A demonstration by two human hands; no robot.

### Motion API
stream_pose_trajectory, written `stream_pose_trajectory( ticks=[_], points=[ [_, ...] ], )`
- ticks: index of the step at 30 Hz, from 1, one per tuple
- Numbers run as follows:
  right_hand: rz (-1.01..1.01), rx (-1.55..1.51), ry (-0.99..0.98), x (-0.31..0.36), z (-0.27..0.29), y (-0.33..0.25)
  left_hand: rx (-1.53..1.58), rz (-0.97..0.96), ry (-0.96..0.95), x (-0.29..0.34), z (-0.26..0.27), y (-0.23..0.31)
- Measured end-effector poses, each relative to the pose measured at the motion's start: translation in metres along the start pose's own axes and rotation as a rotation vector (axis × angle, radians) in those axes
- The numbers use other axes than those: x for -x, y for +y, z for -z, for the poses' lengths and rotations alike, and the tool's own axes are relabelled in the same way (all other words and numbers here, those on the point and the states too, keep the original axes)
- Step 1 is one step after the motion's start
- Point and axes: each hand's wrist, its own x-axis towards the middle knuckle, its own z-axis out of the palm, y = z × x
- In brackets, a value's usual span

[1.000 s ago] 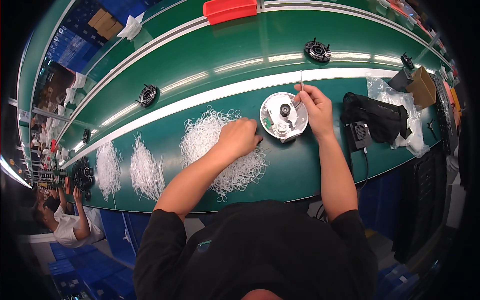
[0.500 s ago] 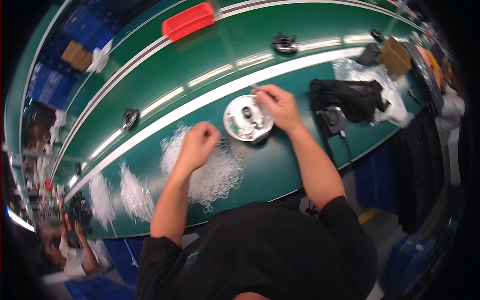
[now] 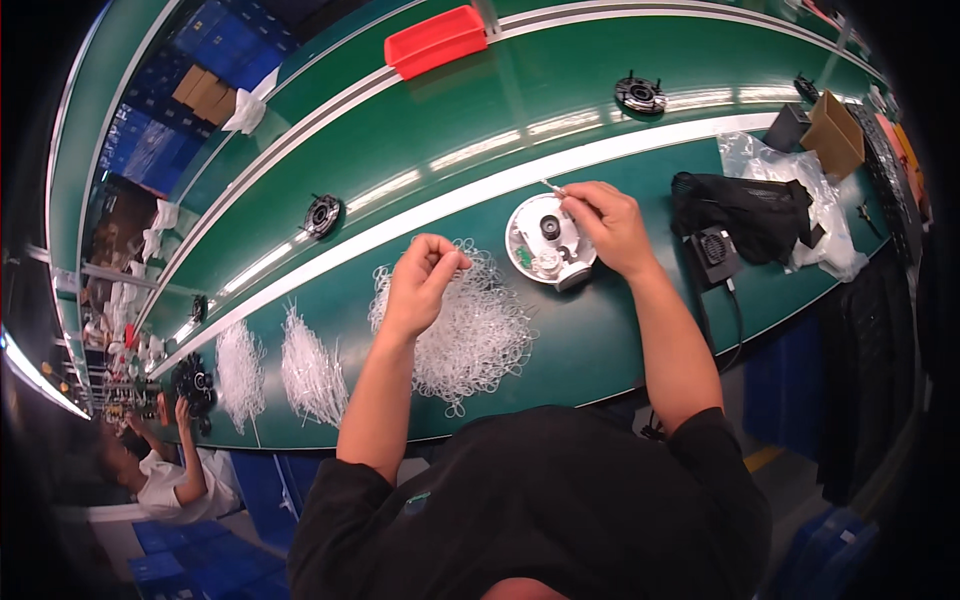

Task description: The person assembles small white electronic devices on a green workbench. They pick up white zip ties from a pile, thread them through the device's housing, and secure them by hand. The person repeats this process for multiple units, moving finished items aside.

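My left hand [image 3: 422, 285] is held over the left edge of a big heap of clear-white plastic loops [image 3: 475, 340]. Its fingers are pinched together, and whatever is in them is hidden or too small to name. Just right of the heap lies a round white device housing [image 3: 525, 222], with a black lens-like part [image 3: 550, 228] in its middle and a green bit at its side. At its upper right rim my right hand [image 3: 610, 228] pinches a small, thin, pale piece [image 3: 551, 186], whose end sticks out past the fingertips.
Two bundles of thin white strips, one [image 3: 312, 372] nearer the heap, lie on the green bench. Beyond a white rail, round black parts [image 3: 640, 95] sit on a green belt-like surface. A red bin [image 3: 436, 42] stands farther back. Black mesh cloth [image 3: 740, 212] lies right; a co-worker [image 3: 180, 480] sits left.
My view has swung, so the bench appears shifted to the right. Against the heap, my left hand has drawn slightly leftward. The right hand keeps its pinch at the housing's rim.
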Motion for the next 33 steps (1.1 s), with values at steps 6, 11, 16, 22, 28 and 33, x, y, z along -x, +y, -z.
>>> stream_pose_trajectory(
  ticks=[6,11,16,22,28,33],
  points=[
    [0.054,0.096,-0.039,0.000,-0.002,-0.004,0.371,-0.040,0.116,0.002,0.003,-0.005],
    [0.022,0.097,-0.049,0.001,0.000,-0.007,0.398,-0.064,0.116,0.006,0.008,-0.008],
    [0.074,0.137,-0.046,0.001,0.000,-0.009,0.302,-0.129,0.182,0.006,-0.001,0.002],
    [0.152,0.159,-0.073,0.001,-0.001,-0.005,0.259,-0.074,0.109,-0.013,-0.024,0.023],
    [0.151,0.163,-0.070,0.001,-0.001,-0.004,0.149,-0.109,0.023,-0.046,-0.062,0.039],
    [0.142,0.142,-0.064,0.002,-0.002,-0.003,0.264,-0.055,-0.045,-0.061,-0.066,0.030]
  ],
)
